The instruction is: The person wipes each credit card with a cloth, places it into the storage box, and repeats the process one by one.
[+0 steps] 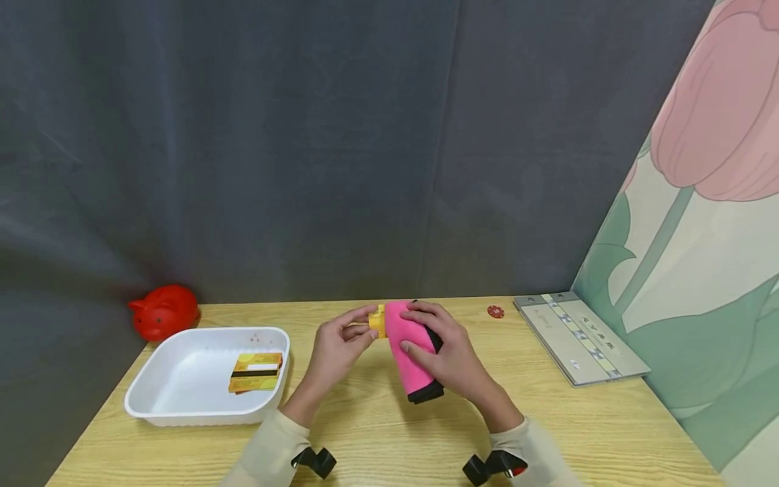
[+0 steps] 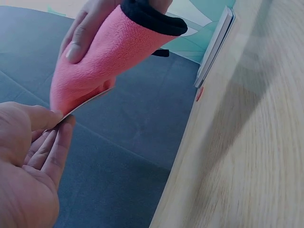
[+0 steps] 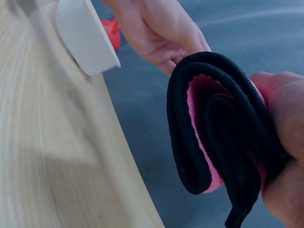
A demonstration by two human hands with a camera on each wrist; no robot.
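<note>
A folded pink cloth [image 1: 406, 345] with black edging is held above the table by my right hand [image 1: 447, 352], its thumb on the near face and its fingers over the top. In the right wrist view the cloth's black-edged layers [image 3: 223, 114] show as a rolled fold. My left hand [image 1: 337, 352] pinches a yellow card [image 1: 377, 322] between thumb and fingers at the cloth's left side. Part of this card is covered by the cloth. From the left wrist, only the card's thin pale edge [image 2: 92, 99] shows against the pink fabric.
A white tray [image 1: 182, 333] stands on the left with yellow cards [image 1: 255, 380] in it. Behind it sits a red piggy bank [image 1: 166, 312]. A red chip [image 1: 496, 311] lies near the back edge, and a grey album [image 1: 578, 338] lies at the right by the wall.
</note>
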